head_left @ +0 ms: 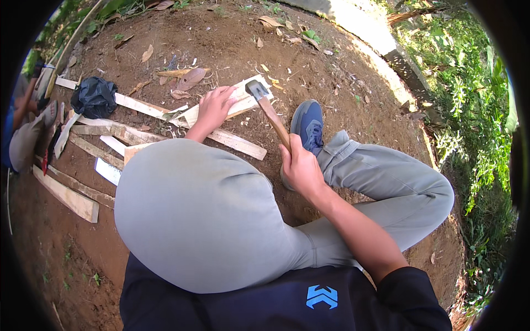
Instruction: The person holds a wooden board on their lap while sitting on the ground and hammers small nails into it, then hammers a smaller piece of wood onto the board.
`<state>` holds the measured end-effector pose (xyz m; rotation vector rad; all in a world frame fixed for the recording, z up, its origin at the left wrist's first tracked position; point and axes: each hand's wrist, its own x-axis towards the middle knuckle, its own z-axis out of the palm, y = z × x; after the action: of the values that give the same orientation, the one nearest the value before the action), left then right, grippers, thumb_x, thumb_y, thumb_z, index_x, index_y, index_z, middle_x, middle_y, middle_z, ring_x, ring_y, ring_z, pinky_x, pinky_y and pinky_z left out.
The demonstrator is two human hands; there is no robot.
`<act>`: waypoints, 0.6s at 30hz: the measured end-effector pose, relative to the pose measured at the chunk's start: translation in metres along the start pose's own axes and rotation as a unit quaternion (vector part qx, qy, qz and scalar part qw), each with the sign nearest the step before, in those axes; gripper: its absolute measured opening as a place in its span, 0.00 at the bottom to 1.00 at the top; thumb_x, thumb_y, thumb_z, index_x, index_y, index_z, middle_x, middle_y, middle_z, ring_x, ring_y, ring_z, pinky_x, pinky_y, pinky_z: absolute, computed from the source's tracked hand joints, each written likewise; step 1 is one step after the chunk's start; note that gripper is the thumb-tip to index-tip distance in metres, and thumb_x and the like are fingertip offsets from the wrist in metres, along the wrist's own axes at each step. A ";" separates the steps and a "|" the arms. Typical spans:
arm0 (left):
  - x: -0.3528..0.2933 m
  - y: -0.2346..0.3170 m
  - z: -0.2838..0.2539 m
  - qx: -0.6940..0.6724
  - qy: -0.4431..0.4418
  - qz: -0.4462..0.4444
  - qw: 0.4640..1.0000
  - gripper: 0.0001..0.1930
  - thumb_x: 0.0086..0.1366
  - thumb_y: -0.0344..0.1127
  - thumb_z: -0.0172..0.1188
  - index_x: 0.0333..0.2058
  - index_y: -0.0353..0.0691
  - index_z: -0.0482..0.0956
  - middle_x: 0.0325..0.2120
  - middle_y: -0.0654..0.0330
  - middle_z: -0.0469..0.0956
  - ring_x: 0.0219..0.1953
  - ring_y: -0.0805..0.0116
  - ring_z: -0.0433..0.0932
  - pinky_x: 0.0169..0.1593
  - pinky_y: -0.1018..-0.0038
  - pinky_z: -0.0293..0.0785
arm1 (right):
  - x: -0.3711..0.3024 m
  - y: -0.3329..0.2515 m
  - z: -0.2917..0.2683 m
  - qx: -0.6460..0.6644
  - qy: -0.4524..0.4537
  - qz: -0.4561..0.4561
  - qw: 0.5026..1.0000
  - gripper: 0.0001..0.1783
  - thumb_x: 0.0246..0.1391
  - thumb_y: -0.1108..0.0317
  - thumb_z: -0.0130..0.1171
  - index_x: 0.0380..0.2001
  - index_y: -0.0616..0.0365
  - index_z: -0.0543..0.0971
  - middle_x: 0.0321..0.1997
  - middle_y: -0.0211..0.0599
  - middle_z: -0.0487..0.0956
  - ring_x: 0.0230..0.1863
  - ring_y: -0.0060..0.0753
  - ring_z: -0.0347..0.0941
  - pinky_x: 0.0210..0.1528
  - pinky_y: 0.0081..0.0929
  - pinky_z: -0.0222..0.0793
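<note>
Two grey-trousered knees fill the near ground, the left knee (193, 215) bulking up large in the middle and the right leg (386, 187) folded out to the side, ending in a blue shoe (308, 124) planted on the bare soil. Just past the knees the right hand (301, 165) is wrapped tight around the lower end of a wooden handle, all fingers closed on it; this is a hammer (268, 107), its handle slanting up and left to a dark metal head (255, 88) that sits on or just above a pale slat (232, 102). The left hand (212, 107) lies flat on that same slat, fingers spread and pressing down rather than curled round it, just left of the hammer head. The slat crosses a longer plank (237, 140) lying on the dirt (331, 71). Further left more planks (66, 193) are scattered, with a black plastic bag (94, 96) among them. At the far left edge part of another person (22, 132) shows. Beyond, dry leaves (190, 77) dot the soil, a concrete kerb (386, 44) curves along it, and green plants (469, 83) grow past that.
</note>
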<state>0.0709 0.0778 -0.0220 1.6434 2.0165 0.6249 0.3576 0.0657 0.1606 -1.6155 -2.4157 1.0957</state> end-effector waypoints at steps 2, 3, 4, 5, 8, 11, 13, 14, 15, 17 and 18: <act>-0.002 -0.004 0.000 -0.009 0.019 0.028 0.999 0.22 0.74 0.49 0.58 0.63 0.55 0.79 0.62 0.60 0.76 0.62 0.55 0.72 0.66 0.55 0.63 | -0.007 0.000 0.002 0.040 0.046 -0.037 0.997 0.13 0.72 0.61 0.51 0.43 0.59 0.63 0.27 0.64 0.81 0.32 0.74 0.79 0.33 0.66 0.74; 0.000 0.002 0.001 -0.004 0.015 0.023 1.000 0.22 0.74 0.49 0.58 0.63 0.54 0.79 0.61 0.60 0.76 0.62 0.55 0.72 0.66 0.56 0.62 | -0.007 0.000 0.000 0.058 0.079 -0.054 0.994 0.13 0.72 0.61 0.51 0.43 0.59 0.63 0.27 0.65 0.81 0.32 0.75 0.79 0.33 0.67 0.74; 0.002 0.005 0.000 -0.004 0.007 0.024 1.000 0.22 0.74 0.50 0.58 0.63 0.53 0.79 0.61 0.60 0.76 0.62 0.55 0.72 0.66 0.56 0.62 | -0.004 0.007 0.003 0.025 0.040 -0.024 0.999 0.13 0.72 0.61 0.51 0.44 0.59 0.63 0.27 0.65 0.80 0.32 0.75 0.78 0.33 0.67 0.73; 0.002 0.008 0.000 -0.004 -0.001 0.024 1.000 0.23 0.74 0.50 0.58 0.63 0.53 0.79 0.61 0.60 0.76 0.62 0.55 0.72 0.66 0.56 0.61 | 0.002 0.020 0.011 -0.009 0.001 0.007 1.000 0.13 0.72 0.60 0.51 0.45 0.59 0.63 0.27 0.65 0.80 0.32 0.75 0.78 0.33 0.67 0.73; 0.010 0.000 0.000 0.008 0.005 0.017 1.000 0.23 0.74 0.50 0.58 0.64 0.54 0.78 0.61 0.59 0.76 0.62 0.54 0.72 0.66 0.55 0.61 | 0.012 0.020 0.009 -0.011 -0.021 0.020 1.000 0.13 0.72 0.61 0.51 0.45 0.59 0.63 0.26 0.67 0.80 0.32 0.76 0.78 0.33 0.68 0.72; -0.001 0.001 0.000 -0.008 0.011 0.018 1.000 0.22 0.74 0.51 0.57 0.63 0.55 0.78 0.61 0.59 0.76 0.63 0.54 0.72 0.66 0.55 0.62 | 0.001 -0.006 -0.003 0.038 0.030 0.000 0.999 0.13 0.72 0.61 0.50 0.43 0.59 0.63 0.26 0.67 0.80 0.33 0.76 0.78 0.34 0.69 0.73; 0.001 0.009 0.001 -0.009 -0.002 0.012 1.000 0.22 0.74 0.51 0.57 0.63 0.55 0.78 0.61 0.59 0.76 0.63 0.54 0.72 0.66 0.55 0.62 | 0.008 0.006 0.002 -0.003 -0.005 0.033 0.999 0.13 0.72 0.61 0.50 0.44 0.59 0.63 0.25 0.67 0.79 0.33 0.76 0.78 0.35 0.69 0.73; 0.003 0.012 0.000 -0.009 -0.007 0.010 1.000 0.22 0.74 0.50 0.57 0.63 0.55 0.78 0.61 0.59 0.76 0.63 0.54 0.72 0.66 0.54 0.62 | 0.011 0.013 0.005 -0.024 -0.022 0.048 0.998 0.13 0.72 0.61 0.50 0.44 0.59 0.63 0.25 0.67 0.79 0.33 0.76 0.78 0.35 0.69 0.73; 0.002 0.011 -0.001 -0.027 -0.010 0.022 0.999 0.22 0.74 0.50 0.57 0.63 0.55 0.78 0.61 0.59 0.76 0.63 0.55 0.71 0.67 0.54 0.62 | 0.016 0.010 0.004 -0.040 -0.049 0.055 0.996 0.13 0.72 0.61 0.50 0.45 0.59 0.64 0.26 0.68 0.79 0.33 0.77 0.78 0.35 0.69 0.72; 0.004 0.013 0.001 -0.004 -0.003 0.011 1.000 0.22 0.74 0.49 0.57 0.64 0.56 0.77 0.61 0.59 0.76 0.63 0.55 0.71 0.68 0.55 0.61 | 0.011 0.003 -0.001 -0.022 -0.013 0.040 0.999 0.13 0.72 0.61 0.50 0.45 0.59 0.64 0.26 0.68 0.80 0.33 0.76 0.78 0.34 0.69 0.72; -0.001 0.013 0.002 0.002 0.001 0.011 1.000 0.22 0.74 0.49 0.57 0.65 0.57 0.77 0.61 0.59 0.76 0.64 0.55 0.71 0.68 0.55 0.60 | 0.003 -0.004 -0.003 -0.010 -0.006 0.038 0.999 0.13 0.72 0.61 0.50 0.45 0.59 0.64 0.26 0.68 0.80 0.33 0.76 0.78 0.34 0.69 0.73</act>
<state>0.0821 0.0788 -0.0158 1.6708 2.0055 0.6304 0.3542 0.0686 0.1648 -1.7252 -2.3997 1.0980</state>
